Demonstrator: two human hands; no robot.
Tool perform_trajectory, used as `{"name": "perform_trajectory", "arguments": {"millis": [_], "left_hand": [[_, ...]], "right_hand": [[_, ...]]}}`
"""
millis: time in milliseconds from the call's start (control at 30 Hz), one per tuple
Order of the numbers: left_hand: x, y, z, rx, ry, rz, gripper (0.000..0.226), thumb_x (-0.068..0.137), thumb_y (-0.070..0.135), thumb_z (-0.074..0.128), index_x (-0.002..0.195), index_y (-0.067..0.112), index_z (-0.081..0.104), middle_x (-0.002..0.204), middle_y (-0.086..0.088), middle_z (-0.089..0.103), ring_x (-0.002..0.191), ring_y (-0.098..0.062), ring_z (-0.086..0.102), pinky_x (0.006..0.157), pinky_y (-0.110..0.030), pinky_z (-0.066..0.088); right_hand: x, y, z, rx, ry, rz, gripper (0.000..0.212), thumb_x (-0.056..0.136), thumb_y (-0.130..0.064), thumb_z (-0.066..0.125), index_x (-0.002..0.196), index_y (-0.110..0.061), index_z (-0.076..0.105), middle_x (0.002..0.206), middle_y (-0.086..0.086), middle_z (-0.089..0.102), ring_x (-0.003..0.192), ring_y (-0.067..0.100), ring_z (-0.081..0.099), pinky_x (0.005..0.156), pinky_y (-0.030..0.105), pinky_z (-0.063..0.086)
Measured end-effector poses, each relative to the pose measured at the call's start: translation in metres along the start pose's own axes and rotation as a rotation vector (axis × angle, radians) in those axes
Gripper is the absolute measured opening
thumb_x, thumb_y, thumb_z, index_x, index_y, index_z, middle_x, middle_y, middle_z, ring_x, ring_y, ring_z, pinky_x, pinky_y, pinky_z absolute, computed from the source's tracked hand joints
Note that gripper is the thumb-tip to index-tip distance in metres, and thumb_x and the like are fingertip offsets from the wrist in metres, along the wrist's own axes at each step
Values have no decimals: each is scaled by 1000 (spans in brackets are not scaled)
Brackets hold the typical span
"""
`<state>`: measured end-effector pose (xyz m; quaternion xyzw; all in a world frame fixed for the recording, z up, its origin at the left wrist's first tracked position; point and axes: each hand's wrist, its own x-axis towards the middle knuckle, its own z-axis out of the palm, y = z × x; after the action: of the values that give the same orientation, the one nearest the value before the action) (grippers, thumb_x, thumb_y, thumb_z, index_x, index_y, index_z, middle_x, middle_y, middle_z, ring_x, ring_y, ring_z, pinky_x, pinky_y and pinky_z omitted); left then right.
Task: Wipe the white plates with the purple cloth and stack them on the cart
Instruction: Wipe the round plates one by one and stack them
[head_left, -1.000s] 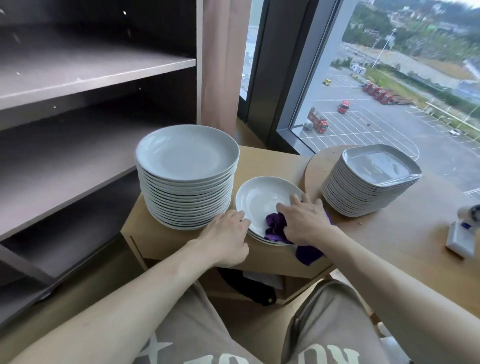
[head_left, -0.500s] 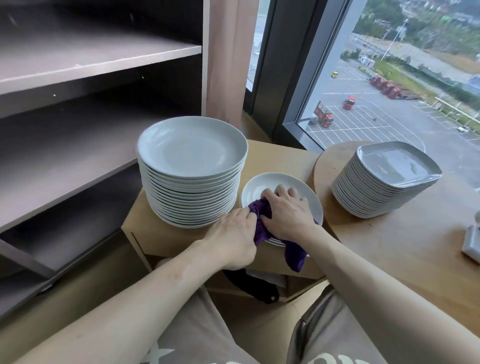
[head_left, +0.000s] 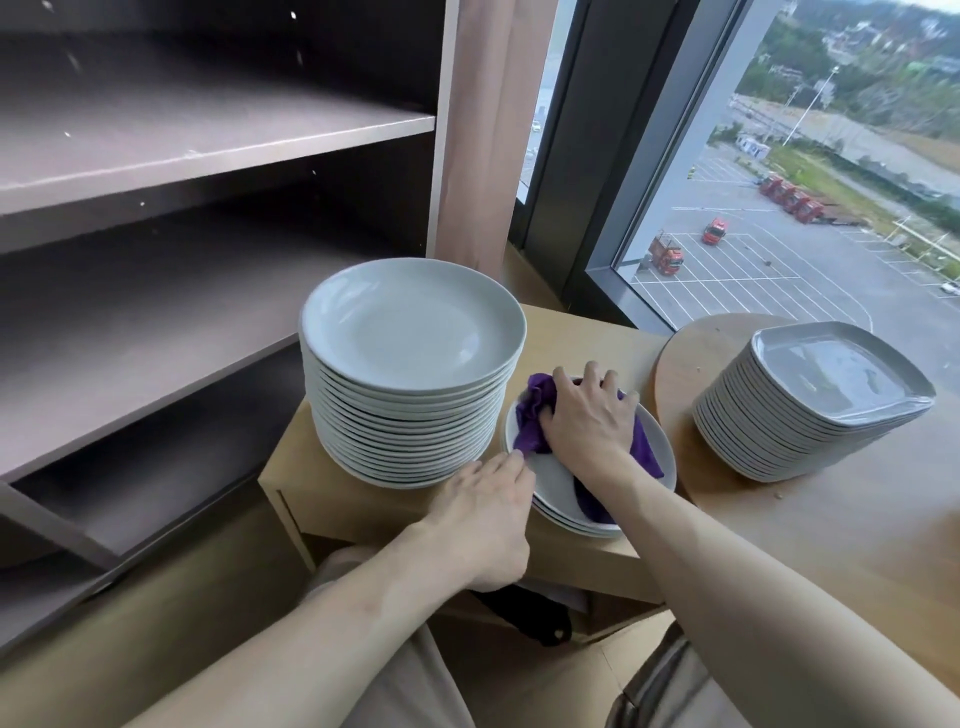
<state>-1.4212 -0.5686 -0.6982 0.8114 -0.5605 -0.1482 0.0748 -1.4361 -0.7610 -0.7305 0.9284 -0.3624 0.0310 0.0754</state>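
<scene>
A short stack of white round plates (head_left: 550, 475) lies on the wooden cart (head_left: 374, 512), right of a tall stack of round plates (head_left: 413, 374). My right hand (head_left: 587, 421) presses the purple cloth (head_left: 535, 415) flat onto the top plate of the short stack, fingers spread toward the far rim. Part of the cloth trails out under my wrist. My left hand (head_left: 485, 512) grips the near left rim of that plate. A stack of square white plates (head_left: 810, 400) stands on the round wooden table (head_left: 857, 519) at the right.
Dark shelves (head_left: 182, 156) fill the left side, next to a curtain (head_left: 480, 124). A window (head_left: 810, 171) runs behind the cart and table. A black object (head_left: 530, 616) hangs in the cart's lower opening. My knees are below.
My right hand slid the purple cloth from the plate's near edge toward its far left side. My left hand stayed at the near rim. My view moved closer.
</scene>
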Motion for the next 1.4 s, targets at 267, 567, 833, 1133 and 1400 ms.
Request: {"name": "perform_trajectory", "arguments": {"millis": [267,567,833,1133,1400], "left_hand": [[-2,0,-4,-25,26,0,62,95,19,50,153,12,30,165,-5,19,152,-18,15,122,-33,13],[0,-1,-4,12,-4,-4,61,96,24,49,153,12,32,167,-6,16,154,-18,13,123,-34,11],[-2,2,-7,39,-31,-7,52,94,24,49,144,12,42,154,-6,35,144,-21,30,120,-37,24],[-2,5,-12,-45,14,-12,18,93,28,50,109,21,46,117,2,51,106,-20,49,92,-30,31],[-3,6,-13,-72,30,-8,36,91,25,55,124,19,43,126,-2,52,120,-24,51,102,-36,38]], "right_hand": [[2,18,-13,-150,-59,-45,36,103,-30,41,137,-25,53,139,14,48,127,38,44,97,53,38],[-23,49,-25,-147,-212,-40,35,92,-25,45,125,-26,55,135,12,46,124,38,40,96,52,34],[-58,64,-31,-38,-295,-154,32,86,-35,54,117,-30,49,117,4,45,119,32,40,82,47,28],[-65,31,-26,153,-296,-185,35,89,-51,51,119,-33,51,109,0,43,114,29,42,84,48,38],[-41,11,-6,126,-75,-190,34,94,-52,52,118,-30,46,122,5,50,110,30,45,77,43,35]]}}
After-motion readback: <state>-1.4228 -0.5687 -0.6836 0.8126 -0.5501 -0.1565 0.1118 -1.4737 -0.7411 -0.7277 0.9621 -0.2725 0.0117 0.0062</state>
